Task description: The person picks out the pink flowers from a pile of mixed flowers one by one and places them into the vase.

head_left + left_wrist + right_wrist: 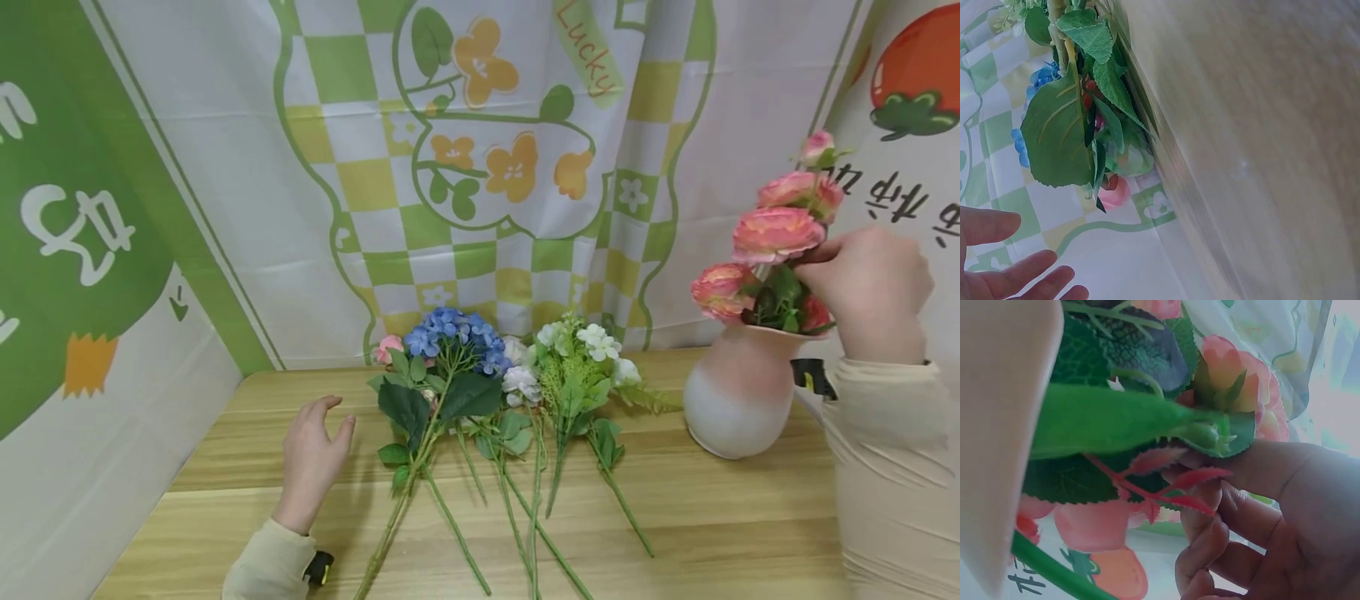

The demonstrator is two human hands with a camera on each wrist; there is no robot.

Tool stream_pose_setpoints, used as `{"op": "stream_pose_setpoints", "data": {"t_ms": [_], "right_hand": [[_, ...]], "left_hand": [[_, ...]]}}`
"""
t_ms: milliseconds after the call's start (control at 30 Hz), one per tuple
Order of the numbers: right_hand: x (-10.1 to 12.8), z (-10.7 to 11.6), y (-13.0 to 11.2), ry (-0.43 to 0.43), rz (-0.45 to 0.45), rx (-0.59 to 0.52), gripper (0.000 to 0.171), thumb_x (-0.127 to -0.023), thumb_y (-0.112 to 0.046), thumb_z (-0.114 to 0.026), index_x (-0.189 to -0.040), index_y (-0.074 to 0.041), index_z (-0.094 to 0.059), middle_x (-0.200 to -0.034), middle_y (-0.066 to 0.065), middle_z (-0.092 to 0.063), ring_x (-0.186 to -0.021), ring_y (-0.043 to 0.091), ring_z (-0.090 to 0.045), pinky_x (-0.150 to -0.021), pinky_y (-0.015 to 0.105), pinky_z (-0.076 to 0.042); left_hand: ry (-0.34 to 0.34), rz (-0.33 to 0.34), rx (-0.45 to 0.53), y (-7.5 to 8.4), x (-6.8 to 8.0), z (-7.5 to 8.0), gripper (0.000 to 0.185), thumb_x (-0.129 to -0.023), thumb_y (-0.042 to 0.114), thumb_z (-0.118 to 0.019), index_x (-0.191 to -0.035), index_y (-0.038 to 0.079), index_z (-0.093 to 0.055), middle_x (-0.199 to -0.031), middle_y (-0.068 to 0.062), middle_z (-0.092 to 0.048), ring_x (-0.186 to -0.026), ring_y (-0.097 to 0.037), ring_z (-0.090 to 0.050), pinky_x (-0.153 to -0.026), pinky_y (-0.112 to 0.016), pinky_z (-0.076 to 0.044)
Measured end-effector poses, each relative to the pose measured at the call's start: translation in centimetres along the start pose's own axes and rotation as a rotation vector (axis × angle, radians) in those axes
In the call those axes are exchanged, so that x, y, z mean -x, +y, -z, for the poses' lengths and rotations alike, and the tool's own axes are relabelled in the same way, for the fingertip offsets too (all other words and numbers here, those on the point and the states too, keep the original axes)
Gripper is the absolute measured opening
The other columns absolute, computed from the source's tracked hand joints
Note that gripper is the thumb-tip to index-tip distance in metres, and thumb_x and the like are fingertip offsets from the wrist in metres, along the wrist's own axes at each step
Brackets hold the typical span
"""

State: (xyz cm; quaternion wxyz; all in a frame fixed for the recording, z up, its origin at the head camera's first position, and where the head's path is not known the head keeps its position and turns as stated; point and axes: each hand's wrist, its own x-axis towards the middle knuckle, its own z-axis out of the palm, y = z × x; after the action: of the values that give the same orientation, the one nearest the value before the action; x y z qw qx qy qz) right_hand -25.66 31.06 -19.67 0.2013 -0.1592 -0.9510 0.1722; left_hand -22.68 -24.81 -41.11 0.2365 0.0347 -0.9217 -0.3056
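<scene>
My right hand (873, 279) is at the mouth of a pink-and-white vase (738, 392) on the right of the table. Its thumb and curled fingers (1200, 550) pinch a stem of the pink flowers (776, 233), partly hidden behind leaves. Several pink blooms and green leaves stand above the rim. My left hand (315, 450), fingers spread and holding nothing, hovers over the table at the left. Nearest to it is a blue hydrangea (457, 337) with a long stem and broad dark leaves (1060, 134), lying on the table.
Right of the hydrangea lie white flowers (521, 383) and a green-and-white sprig (573, 375), their stems crossing toward the front of the wooden table (720, 517). A printed checkered cloth (375, 183) hangs behind the table.
</scene>
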Motion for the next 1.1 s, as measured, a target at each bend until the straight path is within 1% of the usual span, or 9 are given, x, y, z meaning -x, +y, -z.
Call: {"op": "stream_pose_setpoints", "data": {"t_ms": [167, 333, 433, 533, 633, 700, 867, 1000, 1100], "right_hand": [[0.7, -0.5, -0.4, 0.053, 0.019, -0.008, 0.040, -0.090, -0.032, -0.058, -0.105, 0.005, -0.068, -0.102, 0.027, -0.066, -0.095, 0.049, -0.052, -0.067, 0.055, -0.037], [1.0, -0.4, -0.6, 0.067, 0.051, 0.001, 0.044, -0.091, -0.036, -0.057, -0.103, 0.004, -0.069, -0.093, 0.026, -0.067, -0.090, 0.047, -0.053, -0.058, 0.048, -0.035], [1.2, -0.4, -0.8, 0.076, 0.058, -0.010, 0.044, -0.091, -0.036, -0.056, -0.101, 0.005, -0.069, -0.093, 0.025, -0.068, -0.091, 0.046, -0.053, -0.059, 0.048, -0.035], [1.5, -0.4, -1.0, 0.085, 0.061, -0.024, 0.045, -0.092, -0.037, -0.055, -0.102, 0.005, -0.069, -0.097, 0.026, -0.067, -0.094, 0.046, -0.051, -0.061, 0.047, -0.035], [2.0, -0.4, -1.2, 0.124, 0.074, -0.045, 0.047, -0.094, -0.039, -0.052, -0.102, 0.004, -0.069, -0.095, 0.025, -0.067, -0.093, 0.043, -0.051, -0.061, 0.046, -0.035], [2.6, -0.3, -1.3, 0.166, 0.082, -0.068, 0.050, -0.095, -0.041, -0.049, -0.103, 0.003, -0.069, -0.093, 0.025, -0.068, -0.092, 0.042, -0.052, -0.060, 0.045, -0.035], [4.3, -0.4, -2.2, 0.328, 0.094, -0.118, 0.053, -0.096, -0.042, -0.044, -0.104, 0.003, -0.070, -0.093, 0.025, -0.069, -0.085, 0.039, -0.057, -0.058, 0.040, -0.032], [5.2, -1.2, -3.2, 0.454, 0.122, -0.175, 0.047, -0.095, -0.040, -0.048, -0.101, -0.001, -0.073, -0.092, 0.021, -0.071, -0.079, 0.035, -0.059, -0.057, 0.038, -0.031], [5.6, -2.0, -3.8, 0.512, 0.179, -0.221, 0.040, -0.093, -0.037, -0.052, -0.100, -0.004, -0.074, -0.087, 0.019, -0.071, -0.075, 0.033, -0.059, -0.058, 0.037, -0.031]], "left_hand": [[-0.008, 0.001, -0.003, 0.0, -0.1, 0.1, 0.040, -0.092, 0.016, -0.059, -0.124, -0.006, -0.053, -0.128, -0.028, -0.052, -0.118, -0.044, -0.047, -0.096, -0.060, -0.036], [0.002, -0.003, 0.004, -0.1, -0.2, 0.2, 0.040, -0.091, 0.014, -0.060, -0.124, -0.007, -0.053, -0.127, -0.028, -0.053, -0.116, -0.045, -0.048, -0.096, -0.059, -0.037], [0.007, -0.002, 0.004, -0.1, -0.3, 0.2, 0.040, -0.091, 0.015, -0.060, -0.124, -0.007, -0.054, -0.126, -0.027, -0.053, -0.115, -0.044, -0.049, -0.096, -0.058, -0.038], [0.001, 0.001, 0.002, 0.0, -0.4, 0.3, 0.040, -0.092, 0.016, -0.059, -0.125, -0.006, -0.054, -0.127, -0.027, -0.053, -0.116, -0.044, -0.048, -0.096, -0.058, -0.037], [-0.014, 0.003, 0.009, 0.1, -0.5, 0.3, 0.041, -0.092, 0.017, -0.059, -0.126, -0.006, -0.053, -0.128, -0.027, -0.052, -0.117, -0.044, -0.047, -0.098, -0.058, -0.037], [-0.020, 0.002, 0.009, 0.1, -0.6, 0.2, 0.041, -0.093, 0.018, -0.059, -0.126, -0.006, -0.053, -0.128, -0.027, -0.052, -0.118, -0.044, -0.047, -0.098, -0.058, -0.037], [-0.017, 0.003, 0.018, 0.4, -1.1, -0.2, 0.041, -0.092, 0.018, -0.059, -0.125, -0.005, -0.054, -0.127, -0.027, -0.054, -0.118, -0.043, -0.048, -0.099, -0.057, -0.036], [-0.016, 0.012, 0.042, 0.6, -1.5, -0.6, 0.041, -0.091, 0.016, -0.060, -0.125, -0.006, -0.054, -0.126, -0.027, -0.054, -0.118, -0.044, -0.047, -0.101, -0.057, -0.036], [-0.012, 0.016, 0.052, 0.8, -1.9, -1.0, 0.041, -0.091, 0.016, -0.060, -0.125, -0.006, -0.054, -0.125, -0.028, -0.054, -0.118, -0.044, -0.047, -0.101, -0.056, -0.035]]}}
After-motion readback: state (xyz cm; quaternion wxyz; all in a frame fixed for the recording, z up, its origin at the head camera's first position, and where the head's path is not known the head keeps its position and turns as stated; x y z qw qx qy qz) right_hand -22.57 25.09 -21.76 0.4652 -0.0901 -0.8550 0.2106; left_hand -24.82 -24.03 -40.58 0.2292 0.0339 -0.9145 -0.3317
